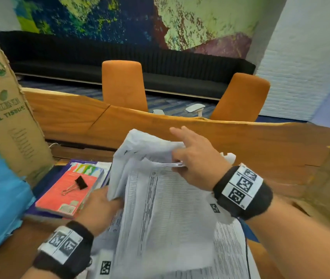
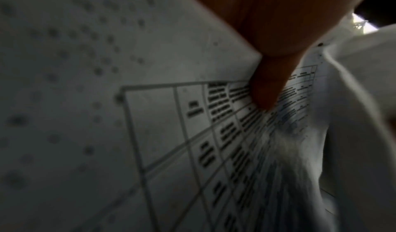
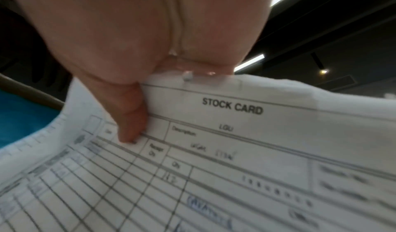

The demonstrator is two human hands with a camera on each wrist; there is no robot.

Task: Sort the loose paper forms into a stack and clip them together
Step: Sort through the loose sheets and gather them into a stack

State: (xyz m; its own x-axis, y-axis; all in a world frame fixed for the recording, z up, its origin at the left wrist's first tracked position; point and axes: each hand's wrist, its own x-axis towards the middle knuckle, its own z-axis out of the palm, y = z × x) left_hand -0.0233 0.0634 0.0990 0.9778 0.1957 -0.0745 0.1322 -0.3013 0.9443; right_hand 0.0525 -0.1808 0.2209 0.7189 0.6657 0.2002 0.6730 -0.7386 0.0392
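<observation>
Both hands, right hand (image 1: 196, 158) and left hand (image 1: 99, 206), pinching limp forms (image 1: 160, 198); sagging sheets might slip, fanning unevenly before binder clip (image 1: 77, 185).

**The room beyond our wooden table**

We take the wooden table (image 1: 240, 141) as our landmark. Just behind its far edge we see two orange chairs (image 1: 124, 85), one near the middle and one further right. Behind them, along the wall, runs a long black bench sofa (image 1: 180, 63). Above it a mural (image 1: 119, 19) spreads in blue, green and dark red. A white brick wall (image 1: 301, 63) stands right of the table. Between table and sofa lies blue striped carpet (image 1: 160, 101). From the right wrist view, strip lights (image 3: 249, 62) glow on a dark ceiling
</observation>
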